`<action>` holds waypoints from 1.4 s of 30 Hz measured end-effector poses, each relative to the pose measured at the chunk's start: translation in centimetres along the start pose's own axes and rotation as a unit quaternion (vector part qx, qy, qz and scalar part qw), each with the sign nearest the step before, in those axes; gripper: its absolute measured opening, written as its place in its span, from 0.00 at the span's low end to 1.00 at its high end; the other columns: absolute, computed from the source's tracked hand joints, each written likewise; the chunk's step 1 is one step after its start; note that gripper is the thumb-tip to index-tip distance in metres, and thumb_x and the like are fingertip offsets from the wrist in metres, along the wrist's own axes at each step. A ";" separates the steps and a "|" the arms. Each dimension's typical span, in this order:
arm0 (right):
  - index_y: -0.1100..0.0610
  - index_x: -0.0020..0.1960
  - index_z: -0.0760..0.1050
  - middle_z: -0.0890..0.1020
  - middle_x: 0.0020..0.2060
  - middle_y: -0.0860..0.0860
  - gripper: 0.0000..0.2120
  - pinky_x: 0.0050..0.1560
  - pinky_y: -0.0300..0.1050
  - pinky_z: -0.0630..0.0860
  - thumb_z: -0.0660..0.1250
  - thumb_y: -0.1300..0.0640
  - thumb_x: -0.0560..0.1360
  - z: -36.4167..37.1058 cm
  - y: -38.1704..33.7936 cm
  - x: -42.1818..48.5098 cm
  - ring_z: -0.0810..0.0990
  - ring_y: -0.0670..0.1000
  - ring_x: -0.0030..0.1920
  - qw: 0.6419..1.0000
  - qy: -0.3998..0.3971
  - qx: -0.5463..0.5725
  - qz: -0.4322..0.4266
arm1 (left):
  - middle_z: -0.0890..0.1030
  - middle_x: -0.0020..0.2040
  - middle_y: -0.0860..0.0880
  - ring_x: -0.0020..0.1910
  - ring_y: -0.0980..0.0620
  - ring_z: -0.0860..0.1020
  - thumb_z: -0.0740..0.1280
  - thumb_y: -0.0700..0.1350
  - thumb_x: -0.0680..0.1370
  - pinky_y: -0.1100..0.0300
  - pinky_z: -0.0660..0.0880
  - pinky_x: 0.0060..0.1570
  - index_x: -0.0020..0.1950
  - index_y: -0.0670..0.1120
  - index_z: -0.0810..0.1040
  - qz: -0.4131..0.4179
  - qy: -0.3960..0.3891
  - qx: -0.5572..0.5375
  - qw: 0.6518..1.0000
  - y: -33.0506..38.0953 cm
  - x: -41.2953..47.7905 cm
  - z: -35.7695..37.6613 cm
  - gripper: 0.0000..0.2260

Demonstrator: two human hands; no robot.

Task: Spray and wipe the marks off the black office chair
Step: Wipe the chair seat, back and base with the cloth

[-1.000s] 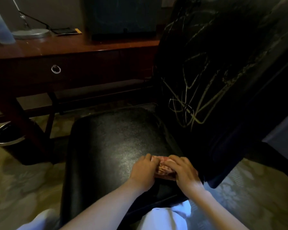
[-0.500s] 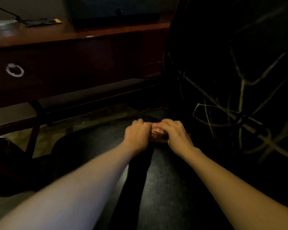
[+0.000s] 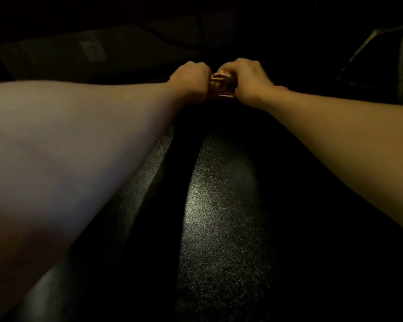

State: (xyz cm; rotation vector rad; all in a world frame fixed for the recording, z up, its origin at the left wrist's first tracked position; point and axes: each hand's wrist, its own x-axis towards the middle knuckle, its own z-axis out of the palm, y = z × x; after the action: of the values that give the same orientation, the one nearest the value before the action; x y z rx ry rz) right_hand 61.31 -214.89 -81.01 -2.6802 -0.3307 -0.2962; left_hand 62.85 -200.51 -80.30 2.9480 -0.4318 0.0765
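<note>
The black office chair's grainy seat [image 3: 219, 217] fills the lower middle of the dim view. Both my arms stretch forward over it. My left hand [image 3: 190, 81] and my right hand [image 3: 247, 80] grip a bunched pinkish cloth [image 3: 221, 86] between them at the far end of the seat. Only a small part of the cloth shows between the fists. Pale scribbled marks [image 3: 368, 43] show faintly on the chair back at the upper right.
The scene is very dark. A pale rectangular plate [image 3: 93, 51] shows on a dim surface at the upper left, beyond the seat. Little else can be made out.
Both hands slid the cloth forward along the seat, away from me. My head has come down close over the seat, so the desk and most of the marked chair back have left the view.
</note>
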 end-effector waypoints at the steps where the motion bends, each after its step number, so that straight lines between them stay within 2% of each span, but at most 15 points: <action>1: 0.54 0.63 0.76 0.77 0.56 0.50 0.18 0.48 0.30 0.64 0.67 0.66 0.74 -0.4 -0.1 -0.2 0.75 0.48 0.58 1.000 -0.015 0.015 0.003 | 0.80 0.54 0.41 0.53 0.39 0.78 0.65 0.43 0.77 0.50 0.73 0.50 0.58 0.45 0.78 0.006 0.000 0.005 1.000 0.1 -0.4 -0.2 0.11; 3: 0.53 0.61 0.77 0.76 0.52 0.48 0.18 0.41 0.25 0.65 0.68 0.66 0.74 -1.0 -0.3 -1.0 0.74 0.45 0.54 0.998 -0.051 0.043 0.017 | 0.80 0.55 0.41 0.54 0.39 0.78 0.64 0.43 0.77 0.50 0.73 0.50 0.59 0.45 0.78 0.015 -0.002 0.017 1.000 0.6 -1.2 -0.3 0.11; 6: 0.51 0.61 0.77 0.79 0.55 0.51 0.21 0.50 0.34 0.67 0.68 0.69 0.72 -2.3 -0.7 -2.8 0.76 0.51 0.57 0.996 -0.073 0.028 0.038 | 0.80 0.55 0.42 0.54 0.40 0.78 0.65 0.44 0.77 0.52 0.73 0.49 0.59 0.45 0.78 0.025 -0.022 0.043 0.998 1.7 -2.7 -1.1 0.12; 10: 0.51 0.64 0.76 0.78 0.60 0.55 0.24 0.57 0.43 0.70 0.67 0.68 0.71 -4.3 -1.4 -7.3 0.75 0.57 0.61 0.993 -0.098 0.011 0.062 | 0.80 0.57 0.43 0.57 0.42 0.78 0.64 0.47 0.78 0.53 0.74 0.53 0.60 0.43 0.78 0.063 -0.073 0.079 0.992 4.4 -6.1 -2.6 0.13; 15: 0.46 0.65 0.75 0.76 0.61 0.52 0.22 0.57 0.38 0.67 0.68 0.60 0.73 -6.0 -1.4 -16.5 0.76 0.57 0.59 0.989 -0.116 0.021 0.087 | 0.81 0.58 0.43 0.58 0.43 0.78 0.63 0.47 0.78 0.53 0.75 0.55 0.61 0.45 0.78 0.077 -0.110 0.060 0.989 8.9 -13.5 -2.9 0.13; 18: 0.44 0.64 0.74 0.76 0.60 0.50 0.21 0.58 0.44 0.72 0.63 0.59 0.73 -6.2 -1.8 -23.2 0.77 0.59 0.54 0.991 -0.093 0.003 0.100 | 0.79 0.59 0.41 0.59 0.41 0.77 0.63 0.46 0.79 0.52 0.74 0.56 0.63 0.46 0.76 0.080 -0.139 0.030 0.987 11.7 -18.8 -3.3 0.14; 20: 0.43 0.64 0.72 0.75 0.60 0.48 0.23 0.56 0.48 0.75 0.53 0.51 0.71 -6.5 -2.6 -27.3 0.77 0.58 0.54 0.987 -0.089 -0.010 0.135 | 0.77 0.60 0.41 0.59 0.41 0.77 0.62 0.44 0.79 0.52 0.74 0.57 0.62 0.45 0.77 0.071 -0.158 0.025 0.984 13.2 -22.1 -3.2 0.13; 22: 0.42 0.64 0.72 0.75 0.60 0.47 0.31 0.55 0.48 0.74 0.42 0.46 0.67 -6.8 -3.4 -31.1 0.76 0.55 0.53 0.986 -0.081 -0.028 0.146 | 0.77 0.60 0.41 0.59 0.41 0.77 0.63 0.44 0.79 0.52 0.74 0.57 0.61 0.45 0.77 0.068 -0.176 0.026 0.982 14.5 -25.2 -3.0 0.12; 24: 0.40 0.64 0.72 0.76 0.60 0.45 0.33 0.55 0.46 0.71 0.39 0.44 0.67 -7.5 -4.1 -34.7 0.74 0.52 0.53 0.985 -0.071 -0.018 0.157 | 0.76 0.61 0.41 0.59 0.41 0.77 0.62 0.42 0.79 0.51 0.73 0.58 0.63 0.44 0.76 0.070 -0.194 0.026 0.978 15.8 -28.2 -3.0 0.13; 27: 0.40 0.64 0.73 0.76 0.62 0.43 0.32 0.54 0.39 0.63 0.40 0.44 0.68 -9.0 -5.7 -38.7 0.73 0.50 0.55 0.986 -0.072 -0.005 0.148 | 0.74 0.63 0.39 0.60 0.40 0.76 0.61 0.41 0.79 0.50 0.73 0.59 0.65 0.44 0.75 0.052 -0.209 0.019 0.976 17.0 -32.6 -3.1 0.14; 30: 0.38 0.68 0.67 0.67 0.69 0.38 0.24 0.53 0.35 0.56 0.48 0.48 0.74 -10.6 -7.3 -41.0 0.69 0.49 0.62 0.981 -0.131 -0.046 0.132 | 0.74 0.64 0.39 0.61 0.40 0.75 0.60 0.42 0.80 0.50 0.73 0.59 0.66 0.44 0.73 0.039 -0.200 0.009 0.979 17.6 -36.2 -3.0 0.15; 32: 0.36 0.69 0.64 0.64 0.69 0.36 0.22 0.54 0.37 0.59 0.59 0.50 0.77 -11.3 -8.6 -41.9 0.67 0.48 0.63 0.978 -0.158 -0.049 0.126 | 0.73 0.65 0.39 0.62 0.40 0.75 0.60 0.43 0.80 0.50 0.72 0.60 0.68 0.45 0.72 0.027 -0.197 0.003 0.980 17.4 -38.1 -2.9 0.16; 34: 0.35 0.66 0.66 0.65 0.68 0.36 0.22 0.55 0.40 0.63 0.64 0.51 0.75 -11.6 -9.9 -42.4 0.67 0.48 0.63 0.976 -0.177 -0.033 0.125 | 0.70 0.66 0.40 0.63 0.39 0.74 0.61 0.45 0.80 0.49 0.72 0.61 0.70 0.46 0.70 0.013 -0.197 -0.010 0.980 16.8 -39.8 -3.0 0.17; 39: 0.34 0.61 0.68 0.68 0.63 0.39 0.18 0.61 0.49 0.68 0.60 0.51 0.74 -11.3 -12.8 -42.4 0.68 0.50 0.62 0.966 -0.218 0.068 0.122 | 0.73 0.66 0.44 0.63 0.44 0.73 0.61 0.45 0.81 0.57 0.68 0.61 0.71 0.50 0.70 -0.001 -0.157 -0.107 0.982 13.9 -43.2 -4.4 0.18; 42: 0.35 0.63 0.70 0.69 0.64 0.41 0.19 0.60 0.40 0.63 0.61 0.51 0.75 -10.2 -14.6 -42.5 0.68 0.52 0.61 0.973 -0.205 0.079 0.076 | 0.73 0.65 0.47 0.62 0.46 0.74 0.61 0.50 0.80 0.59 0.68 0.61 0.72 0.56 0.67 0.009 -0.149 -0.101 0.984 11.4 -44.8 -5.0 0.20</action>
State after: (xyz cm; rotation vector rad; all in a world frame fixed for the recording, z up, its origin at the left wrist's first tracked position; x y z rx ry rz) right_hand 15.42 -214.24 -77.20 -2.5737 -0.2550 0.3236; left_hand 16.56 -197.92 -76.97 2.7586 -0.4723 -0.3880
